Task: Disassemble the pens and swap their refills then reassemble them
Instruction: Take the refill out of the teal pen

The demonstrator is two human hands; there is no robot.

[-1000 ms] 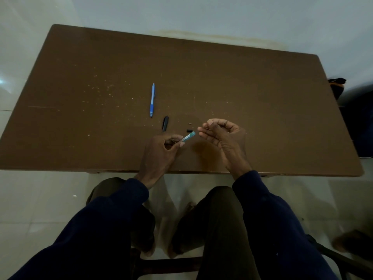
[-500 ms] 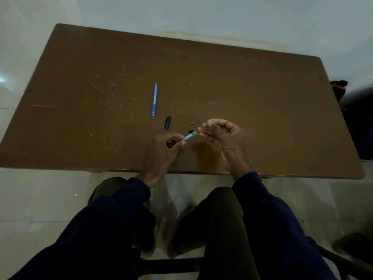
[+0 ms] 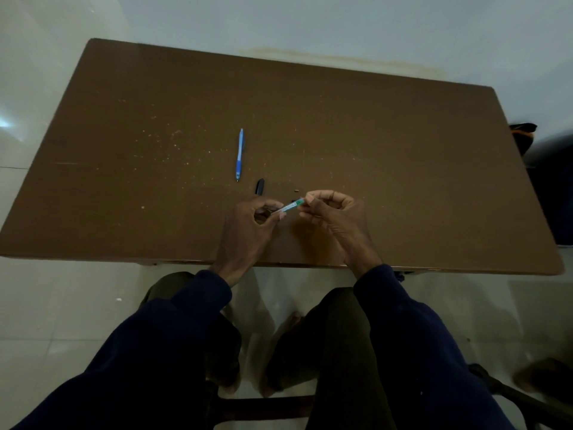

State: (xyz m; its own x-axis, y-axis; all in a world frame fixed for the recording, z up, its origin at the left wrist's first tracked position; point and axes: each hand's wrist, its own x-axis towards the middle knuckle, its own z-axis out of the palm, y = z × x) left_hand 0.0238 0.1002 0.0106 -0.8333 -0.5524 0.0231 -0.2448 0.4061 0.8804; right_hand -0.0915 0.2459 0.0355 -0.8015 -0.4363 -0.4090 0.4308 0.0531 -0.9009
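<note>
The table (image 3: 372, 135) is plain dark brown, flecked with pale specks toward its nine o'clock side. A bright blue pen (image 3: 239, 155) with a paler blue top lies near the middle. At five o'clock from it sits a black pen piece (image 3: 259, 186), and at three o'clock of that a tiny tan bit (image 3: 296, 190). The pen barrel (image 3: 290, 206) between the hands is teal green at its two o'clock end, whitish and clear with fine print toward eight o'clock. Both sleeves (image 3: 173, 330) are navy blue. The floor (image 3: 46, 305) is pale grey-white tile.
</note>
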